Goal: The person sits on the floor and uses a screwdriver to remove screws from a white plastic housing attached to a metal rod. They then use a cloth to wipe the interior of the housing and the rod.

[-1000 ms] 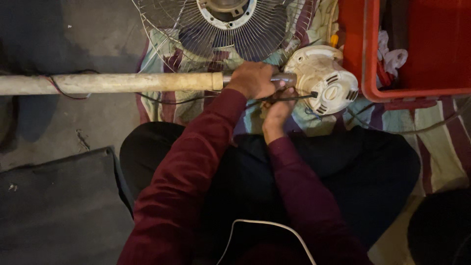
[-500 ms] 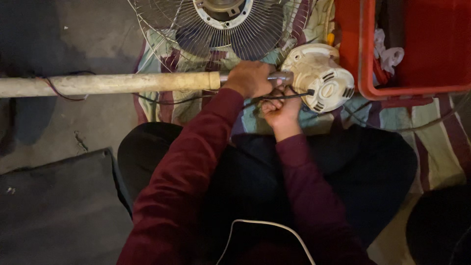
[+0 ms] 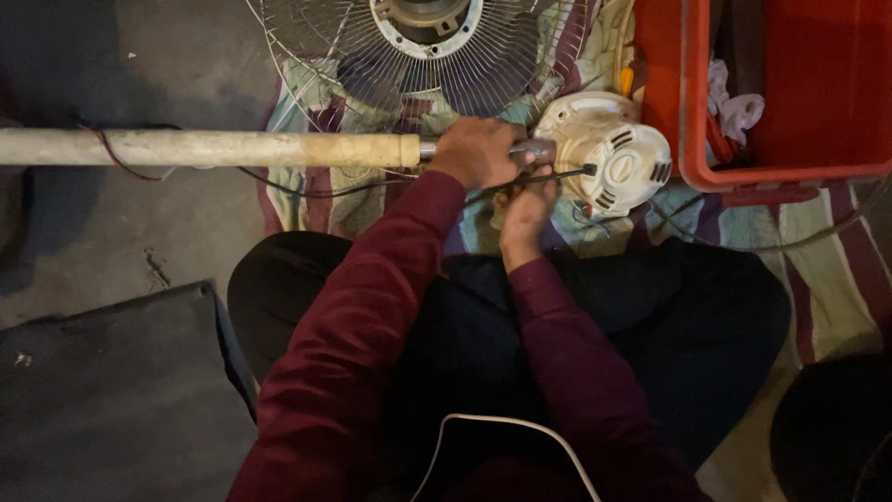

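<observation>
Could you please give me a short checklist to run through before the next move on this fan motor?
1. Left hand grips the metal neck between pole and motor housing: ok.
2. Right hand at the black cable: ok.
3. Cable free of snags: cannot tell.
4. Fan guard apart from the hands: ok.
5. Red crate crowds the housing: not ok.

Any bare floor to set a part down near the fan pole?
Bare grey floor lies below the long cream pole, bordered by the dark mat and striped cloth. Crowded at the white motor housing: left hand, right hand, wire fan guard, red plastic crate.
</observation>
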